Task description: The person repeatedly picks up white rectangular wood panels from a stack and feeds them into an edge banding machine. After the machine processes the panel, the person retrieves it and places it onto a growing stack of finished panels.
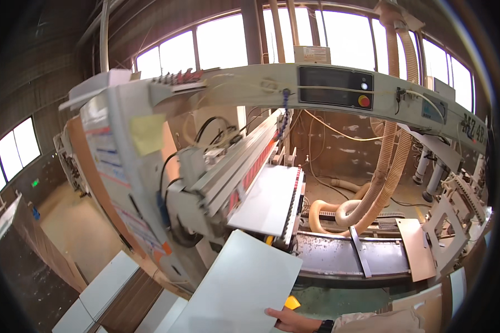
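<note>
A white rectangular panel [241,280] is tilted in front of me at the lower middle. My right hand [289,321] comes in from the lower right and grips its right edge, the thumb on top and the other fingers partly hidden. A dark band circles that wrist below a light sleeve [378,322]. My left hand does not show. Just beyond the panel, another white panel [266,200] lies in the machine [205,194], beside a long metal beam with a red strip.
White panels [97,294] are stacked at the lower left. Overhead, a beam carries a control panel [336,87] with a red button. Ribbed hoses [386,172] hang behind. On the right are a metal bed [328,255] and a tan board [415,250].
</note>
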{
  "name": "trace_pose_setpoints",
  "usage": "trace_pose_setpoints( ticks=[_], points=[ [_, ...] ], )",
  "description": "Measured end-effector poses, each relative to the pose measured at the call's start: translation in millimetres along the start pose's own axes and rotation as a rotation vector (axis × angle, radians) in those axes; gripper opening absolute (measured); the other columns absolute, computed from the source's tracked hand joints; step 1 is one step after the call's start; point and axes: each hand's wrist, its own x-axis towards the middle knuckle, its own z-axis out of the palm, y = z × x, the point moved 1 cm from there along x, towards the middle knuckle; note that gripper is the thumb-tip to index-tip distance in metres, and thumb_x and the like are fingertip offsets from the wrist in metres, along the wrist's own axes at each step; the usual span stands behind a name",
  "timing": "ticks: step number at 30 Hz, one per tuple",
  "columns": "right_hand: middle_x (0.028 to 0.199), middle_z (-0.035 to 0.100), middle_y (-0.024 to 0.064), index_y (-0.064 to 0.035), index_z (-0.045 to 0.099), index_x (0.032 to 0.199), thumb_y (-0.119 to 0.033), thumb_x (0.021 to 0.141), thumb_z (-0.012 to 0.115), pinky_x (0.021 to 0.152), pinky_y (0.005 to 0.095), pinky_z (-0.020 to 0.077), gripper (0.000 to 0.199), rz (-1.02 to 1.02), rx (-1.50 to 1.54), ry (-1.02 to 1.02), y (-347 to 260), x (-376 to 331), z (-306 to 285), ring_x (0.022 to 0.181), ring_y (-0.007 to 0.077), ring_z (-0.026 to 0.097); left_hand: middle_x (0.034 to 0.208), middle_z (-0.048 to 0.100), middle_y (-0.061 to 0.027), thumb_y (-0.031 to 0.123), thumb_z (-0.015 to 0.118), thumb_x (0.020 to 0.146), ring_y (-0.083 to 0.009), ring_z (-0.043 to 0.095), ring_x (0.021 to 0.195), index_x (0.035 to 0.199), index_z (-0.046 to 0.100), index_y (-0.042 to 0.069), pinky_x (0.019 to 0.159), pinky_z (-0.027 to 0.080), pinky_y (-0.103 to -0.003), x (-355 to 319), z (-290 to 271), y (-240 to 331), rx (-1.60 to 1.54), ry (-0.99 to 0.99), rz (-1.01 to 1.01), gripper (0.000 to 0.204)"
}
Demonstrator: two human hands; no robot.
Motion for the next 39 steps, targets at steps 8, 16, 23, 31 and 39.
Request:
trace_pose_setpoints(
  ticks=[8, 16, 23, 31, 39],
  points=[
    [0.11, 0.053, 0.0084, -0.0021, 0.042, 0.117, -0.036, 0.088, 0.051, 0.085, 0.0359, 0.0476, 0.046, -0.313, 0.001, 0.033, -226, 78, -108, 0.102, 0.0212, 0.054, 0.103, 0.056, -0.0155, 0.017, 0.062, 0.078, -0.0246, 0.051, 0.095, 0.112, 0.049, -0.004, 0.082, 0.04, -0.037, 67, 195, 114, 0.124, -0.038, 0.189, 0.042],
    [0.106, 0.055, 0.0101, -0.0033, 0.048, 0.113, -0.043, 0.087, 0.049, 0.082, 0.0365, 0.0467, 0.047, -0.494, 0.191, 0.115, -343, 184, -159, 0.095, 0.0213, 0.055, 0.099, 0.057, -0.015, 0.016, 0.061, 0.078, -0.0243, 0.052, 0.092, 0.11, 0.051, -0.003, 0.079, 0.041, -0.037, 137, 305, 184, 0.302, -0.106, 0.429, 0.038],
    [0.127, 0.038, 0.0184, 0.0042, 0.021, 0.132, -0.032, 0.086, 0.053, 0.095, 0.0348, 0.0319, 0.066, -0.806, -0.087, 0.545, -381, 279, -153, 0.116, 0.0269, 0.039, 0.095, 0.059, -0.0146, 0.015, 0.061, 0.078, -0.024, 0.054, 0.089, 0.107, 0.053, -0.003, 0.077, 0.042, -0.037, 192, 334, 204, 0.622, -0.104, 0.673, 0.035],
    [0.141, 0.009, 0.0258, 0.0083, 0.01, 0.134, -0.041, 0.085, 0.051, 0.107, 0.0369, 0.0099, 0.081, -0.884, -0.538, 0.674, -403, 333, -145, 0.133, 0.0348, 0.009, 0.072, 0.058, -0.0139, 0.01, 0.058, 0.079, -0.023, 0.055, 0.069, 0.091, 0.058, -0.001, 0.062, 0.041, -0.038, 261, 341, 189, 0.123, -0.206, 0.118, 0.016],
    [0.139, 0.014, 0.0298, 0.0068, 0.018, 0.134, -0.041, 0.087, 0.047, 0.106, 0.0391, 0.0119, 0.074, -0.96, -0.529, 0.715, -437, 354, -153, 0.131, 0.0374, 0.013, 0.105, 0.054, -0.0137, 0.016, 0.054, 0.086, -0.0259, 0.053, 0.097, 0.116, 0.044, -0.003, 0.078, 0.046, -0.042, 283, 369, 229, -0.02, -0.258, -0.027, 0.037]
  ],
)
